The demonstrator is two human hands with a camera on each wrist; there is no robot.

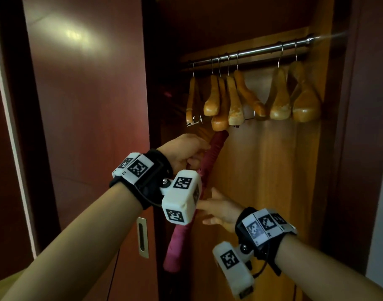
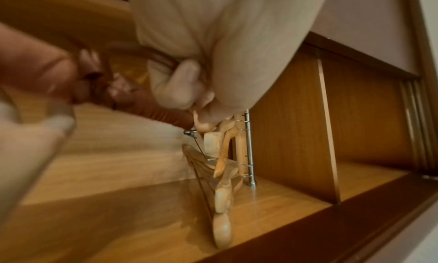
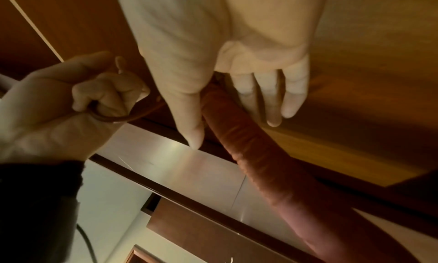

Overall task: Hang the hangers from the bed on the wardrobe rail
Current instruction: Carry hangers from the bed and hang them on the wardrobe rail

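Note:
A padded maroon hanger [image 1: 210,157] hangs upright in front of the open wardrobe, its top end just below the wooden hangers [image 1: 234,101]. My left hand [image 1: 186,153] grips its dark hook [image 3: 111,119] with curled fingers. My right hand [image 1: 216,205] lies lower on the hanger's padded arm [image 3: 249,151], thumb on one side and straight fingers [image 3: 272,106] on the other. Above, the metal rail [image 1: 251,52] carries several wooden hangers, which also show in the left wrist view [image 2: 222,173] along the rail [image 2: 249,145].
The dark red sliding door [image 1: 88,105] with a recessed handle [image 1: 142,236] stands close on the left. The wardrobe's side panel [image 1: 329,127] closes off the right. A bare stretch of rail [image 1: 260,50] lies between the left cluster and the two right hangers.

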